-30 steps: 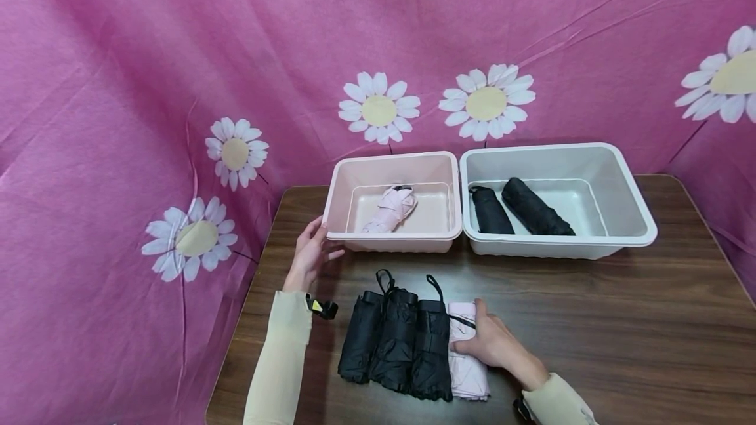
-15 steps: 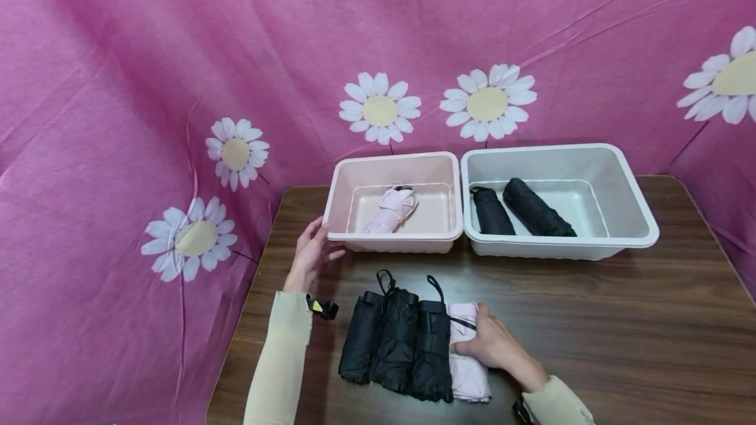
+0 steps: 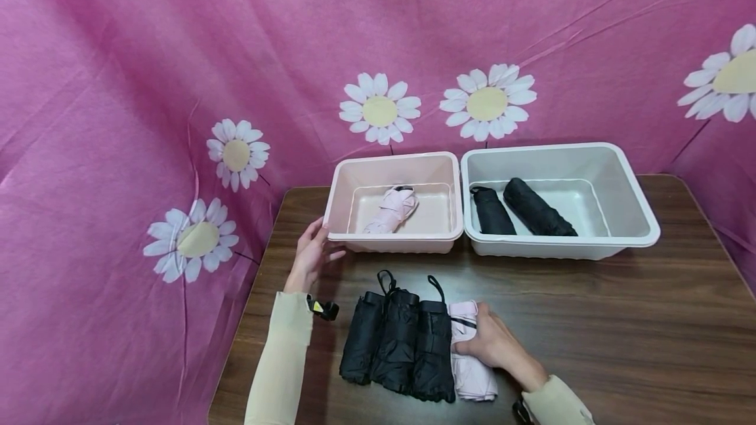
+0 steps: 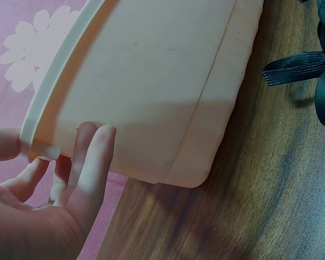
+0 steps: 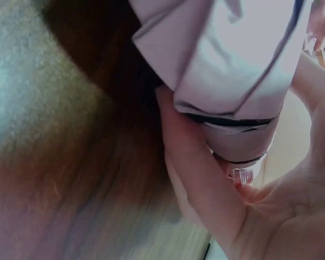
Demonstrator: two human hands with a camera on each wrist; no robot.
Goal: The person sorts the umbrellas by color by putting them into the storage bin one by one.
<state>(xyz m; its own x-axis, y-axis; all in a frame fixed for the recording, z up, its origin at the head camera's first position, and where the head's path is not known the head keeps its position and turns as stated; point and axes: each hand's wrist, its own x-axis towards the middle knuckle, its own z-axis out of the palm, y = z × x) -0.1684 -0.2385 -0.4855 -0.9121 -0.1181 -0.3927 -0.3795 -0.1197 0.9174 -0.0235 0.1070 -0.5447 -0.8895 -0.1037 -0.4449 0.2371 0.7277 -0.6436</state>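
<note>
My left hand (image 3: 309, 260) grips the front left corner of a pink plastic bin (image 3: 396, 245); the left wrist view has its fingers bent around the bin's rim (image 4: 54, 81). My right hand (image 3: 497, 343) holds a folded pale pink umbrella (image 3: 474, 379) with a black strap, thumb on its near side. In the right wrist view, fingers (image 5: 200, 173) curl around the pink umbrella (image 5: 227, 70). Left of it lie a black folded umbrella (image 3: 434, 353), another black umbrella (image 3: 397, 343) and a third black umbrella (image 3: 361, 340), side by side with wrist loops upward.
Inside the pink bin lies another pale pink umbrella (image 3: 392, 210). A larger off-white bin (image 3: 561, 241) stands right beside it, holding a short black umbrella (image 3: 492, 212) and a longer black umbrella (image 3: 537, 208). The wooden table (image 3: 661, 320) meets a magenta daisy-print cloth (image 3: 283, 84) behind.
The lower end of the pink umbrella in my right hand has swung slightly right, away from the nearest black umbrella. My left hand stays at the bin corner.
</note>
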